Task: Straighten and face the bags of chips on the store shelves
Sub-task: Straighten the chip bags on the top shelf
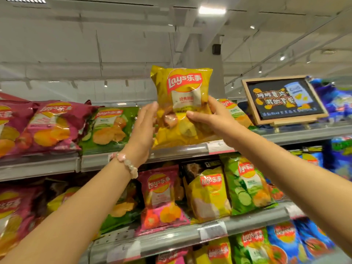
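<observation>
We have both hands up at the top shelf [171, 151], one on each side of a yellow chip bag [182, 105] that stands upright at the shelf's front edge, its logo facing us. Our left hand [142, 128] is flat and open, fingers straight and together, the palm laid against the bag's left side. A beaded bracelet [126, 161] sits on that wrist. Our right hand [215, 121] grips the bag's right side: the thumb presses across the front low on the bag and the fingers curl round the right edge behind it.

To the left of the bag on the same shelf lie a green bag [112, 124] and, further left, a maroon bag [55, 124], both leaning back rather than upright. Just behind our right hand another green-and-yellow bag [235, 111] leans on the shelf, partly hidden by the hand. Further right stands a small chalkboard sign [282, 98] in a wooden frame, tilted back on the shelf.

On the shelf below [190, 235], between our forearms, stand a pink bag [160, 201], a yellow bag [208, 195] and a green cucumber bag [247, 183], touching side by side. Blue bags [285, 242] show on the lowest shelf at right.
</observation>
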Motion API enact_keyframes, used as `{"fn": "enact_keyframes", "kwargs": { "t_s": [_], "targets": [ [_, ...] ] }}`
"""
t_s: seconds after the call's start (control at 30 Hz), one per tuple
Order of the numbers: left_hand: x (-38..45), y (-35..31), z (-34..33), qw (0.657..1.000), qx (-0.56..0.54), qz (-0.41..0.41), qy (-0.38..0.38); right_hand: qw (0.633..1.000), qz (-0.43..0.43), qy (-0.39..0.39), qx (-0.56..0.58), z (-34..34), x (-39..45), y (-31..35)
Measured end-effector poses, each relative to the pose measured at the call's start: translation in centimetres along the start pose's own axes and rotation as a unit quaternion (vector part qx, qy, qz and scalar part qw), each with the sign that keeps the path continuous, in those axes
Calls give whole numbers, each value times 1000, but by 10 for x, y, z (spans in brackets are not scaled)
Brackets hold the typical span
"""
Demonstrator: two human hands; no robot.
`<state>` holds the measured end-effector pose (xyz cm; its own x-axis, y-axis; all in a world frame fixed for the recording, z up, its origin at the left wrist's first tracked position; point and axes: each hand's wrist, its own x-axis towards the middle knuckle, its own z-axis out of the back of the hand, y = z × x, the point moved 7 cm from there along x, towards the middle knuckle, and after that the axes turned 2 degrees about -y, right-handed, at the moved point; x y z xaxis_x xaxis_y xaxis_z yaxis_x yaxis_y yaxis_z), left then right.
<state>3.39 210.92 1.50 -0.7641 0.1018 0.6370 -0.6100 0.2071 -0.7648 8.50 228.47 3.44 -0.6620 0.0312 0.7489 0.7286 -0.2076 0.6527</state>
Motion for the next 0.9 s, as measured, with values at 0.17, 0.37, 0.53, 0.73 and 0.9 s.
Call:
{"fn": "enact_keyframes", "kwargs": {
  "t_s": [0.17,0.37,0.53,0.73,0.9],
  "targets": [
    [5,20,-56,992,121,-40,-19,998,7,-63,-19,73,12,10],
    [16,34,-122,964,220,-153,10,993,16,-77,-93,143,19,19],
    [34,42,-166,889,395,-228,49,993,-1,-51,-106,192,16,11],
    [57,54,-219,747,610,-253,79,990,-16,-39,-138,229,4,-10],
    [85,65,-234,787,584,-173,95,989,-16,-58,-133,249,1,-24]
  ]
}}
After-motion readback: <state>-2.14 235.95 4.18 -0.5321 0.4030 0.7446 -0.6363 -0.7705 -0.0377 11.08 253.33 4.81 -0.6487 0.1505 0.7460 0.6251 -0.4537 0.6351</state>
